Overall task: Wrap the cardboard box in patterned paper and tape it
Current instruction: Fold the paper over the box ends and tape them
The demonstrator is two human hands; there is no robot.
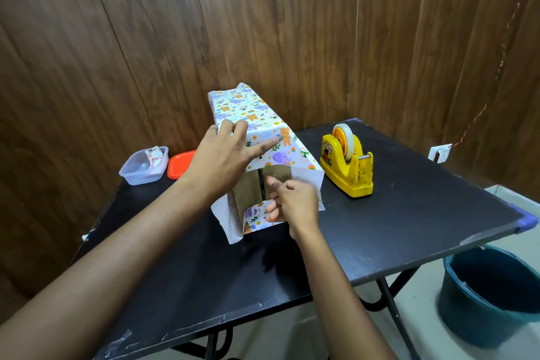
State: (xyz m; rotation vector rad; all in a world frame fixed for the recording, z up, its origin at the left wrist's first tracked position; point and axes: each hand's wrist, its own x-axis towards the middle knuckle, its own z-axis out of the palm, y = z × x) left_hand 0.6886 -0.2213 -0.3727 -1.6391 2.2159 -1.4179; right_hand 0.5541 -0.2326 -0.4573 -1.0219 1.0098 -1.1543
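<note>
A long cardboard box (248, 187) lies on the black table (409, 213), wrapped along its length in white paper printed with bears and elephants (248, 108). Its near end is uncovered, with brown cardboard showing between loose paper flaps. My left hand (225, 155) lies flat on top of the wrapped box with fingers spread, pressing the paper down. My right hand (292, 204) is at the open end, fingers curled against the right side flap and the cardboard face; the lower flap stands up just below it.
A yellow tape dispenser (347, 164) with a clear roll stands right of the box. A clear plastic tub (143, 166) and an orange lid (181, 164) sit at the back left. A dark blue bucket (491, 295) stands on the floor, lower right. Wood panelling lies behind.
</note>
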